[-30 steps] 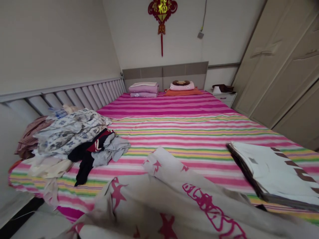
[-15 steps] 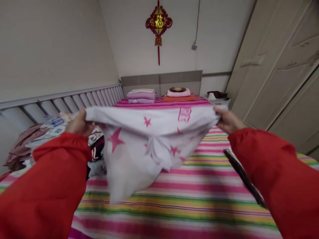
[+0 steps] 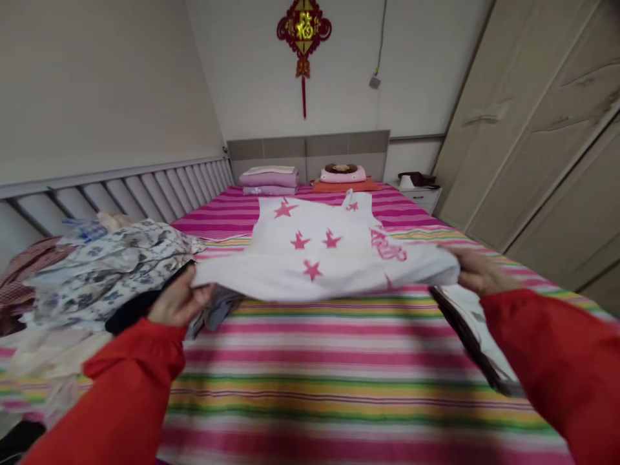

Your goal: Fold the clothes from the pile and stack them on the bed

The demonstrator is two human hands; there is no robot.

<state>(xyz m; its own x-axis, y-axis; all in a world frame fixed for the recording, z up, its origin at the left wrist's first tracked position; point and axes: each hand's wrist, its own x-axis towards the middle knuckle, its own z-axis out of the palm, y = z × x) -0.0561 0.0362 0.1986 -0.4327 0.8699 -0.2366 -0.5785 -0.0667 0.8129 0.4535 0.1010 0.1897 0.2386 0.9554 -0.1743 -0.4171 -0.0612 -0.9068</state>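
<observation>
A white garment with pink stars (image 3: 310, 248) is stretched wide above the striped bedspread (image 3: 310, 387), its far part spread away from me. My left hand (image 3: 183, 300) pinches its near left corner. At the near right corner, my right hand (image 3: 477, 270) grips the cloth, the fingertips partly hidden by it. Pink lettering shows near the garment's right side.
A heap of loose clothes (image 3: 116, 271) lies on the left by the bed rail (image 3: 145, 187). Folded cloth with a dark edge (image 3: 477, 332) lies at the right, near my forearm. Folded bedding (image 3: 270, 177) and a pink pile (image 3: 343, 175) sit by the headboard (image 3: 310, 152).
Both hands have moved lower, and the garment has swung from hanging down to spreading out away from me. More of the clothes heap shows on the left.
</observation>
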